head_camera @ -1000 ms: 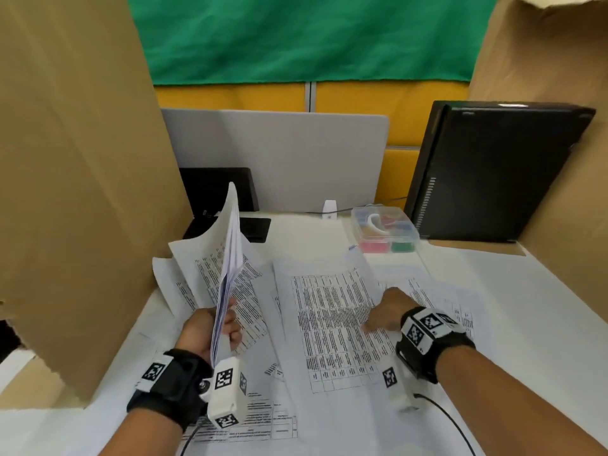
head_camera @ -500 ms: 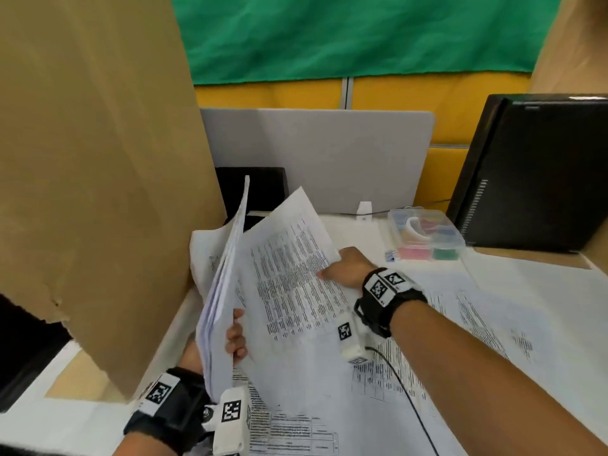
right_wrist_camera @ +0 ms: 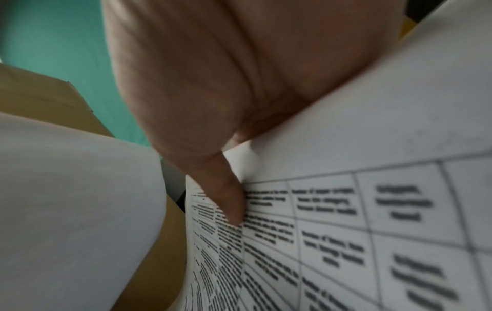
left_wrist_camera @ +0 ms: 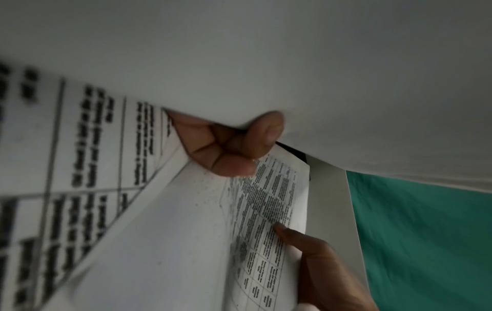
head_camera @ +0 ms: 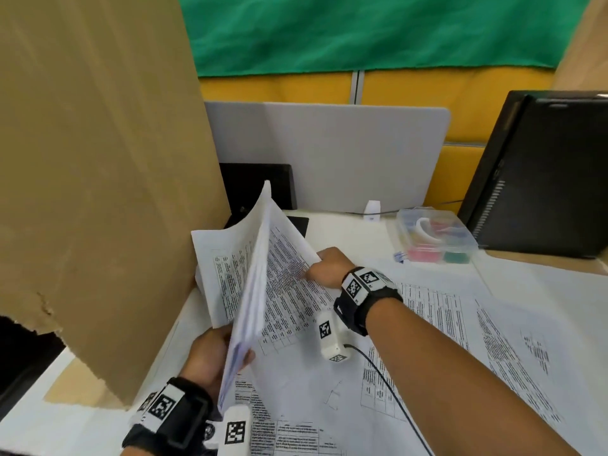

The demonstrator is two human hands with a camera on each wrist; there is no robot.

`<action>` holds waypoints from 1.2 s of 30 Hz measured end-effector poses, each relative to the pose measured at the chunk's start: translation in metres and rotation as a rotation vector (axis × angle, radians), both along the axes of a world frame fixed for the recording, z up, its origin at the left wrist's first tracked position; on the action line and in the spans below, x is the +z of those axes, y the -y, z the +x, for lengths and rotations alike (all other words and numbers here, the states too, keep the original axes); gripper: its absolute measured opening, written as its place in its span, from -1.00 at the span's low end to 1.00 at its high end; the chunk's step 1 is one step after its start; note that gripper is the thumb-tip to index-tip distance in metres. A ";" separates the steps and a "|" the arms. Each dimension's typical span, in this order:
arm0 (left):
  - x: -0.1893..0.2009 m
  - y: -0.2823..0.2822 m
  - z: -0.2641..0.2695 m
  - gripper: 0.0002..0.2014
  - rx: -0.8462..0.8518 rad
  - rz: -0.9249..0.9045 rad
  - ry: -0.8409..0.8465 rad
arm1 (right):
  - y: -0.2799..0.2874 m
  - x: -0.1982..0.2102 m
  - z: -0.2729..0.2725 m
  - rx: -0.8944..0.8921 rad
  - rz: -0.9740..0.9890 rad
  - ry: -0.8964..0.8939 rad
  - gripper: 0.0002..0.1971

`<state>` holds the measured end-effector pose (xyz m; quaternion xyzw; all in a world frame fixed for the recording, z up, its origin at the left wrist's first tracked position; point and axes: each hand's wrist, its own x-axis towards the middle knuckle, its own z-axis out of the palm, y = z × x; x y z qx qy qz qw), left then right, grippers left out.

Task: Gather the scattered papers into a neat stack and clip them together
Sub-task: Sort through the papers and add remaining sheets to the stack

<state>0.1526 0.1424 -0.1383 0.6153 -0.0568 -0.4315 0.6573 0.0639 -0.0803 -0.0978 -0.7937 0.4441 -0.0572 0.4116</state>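
My left hand (head_camera: 214, 352) grips the lower edge of a bundle of papers (head_camera: 251, 291) held upright over the table's left side. My right hand (head_camera: 324, 266) pinches the right edge of a printed sheet (head_camera: 286, 287) and holds it tilted against the bundle. In the left wrist view, curled fingers (left_wrist_camera: 231, 147) clamp the bundle's blank back sheet (left_wrist_camera: 293, 63). In the right wrist view, the thumb (right_wrist_camera: 229, 200) presses on the printed sheet (right_wrist_camera: 346, 231). Several more printed sheets (head_camera: 437, 320) lie flat on the table. A clear box of coloured clips (head_camera: 434, 236) stands at the back.
A tall cardboard wall (head_camera: 98, 159) closes the left side. A black computer case (head_camera: 543, 172) stands at the back right, a grey divider (head_camera: 329, 153) behind the table. A black cable (head_camera: 388, 386) trails from my right wrist over the sheets.
My right hand has lifted a printed sheet off the table and carried it left, up against the bundle in my left hand. The left hand has kept its grip.
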 end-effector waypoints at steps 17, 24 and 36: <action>0.043 0.020 -0.015 -0.64 -0.016 -0.095 0.180 | 0.031 0.058 -0.142 -0.237 0.143 0.509 -0.19; 0.071 0.062 -0.078 -0.79 -0.219 -0.175 0.367 | -0.020 0.054 -0.221 -0.262 0.297 0.685 -0.58; 0.092 0.087 -0.131 -0.78 -0.312 -0.325 0.513 | -0.038 0.103 -0.273 -0.365 0.030 0.628 -0.69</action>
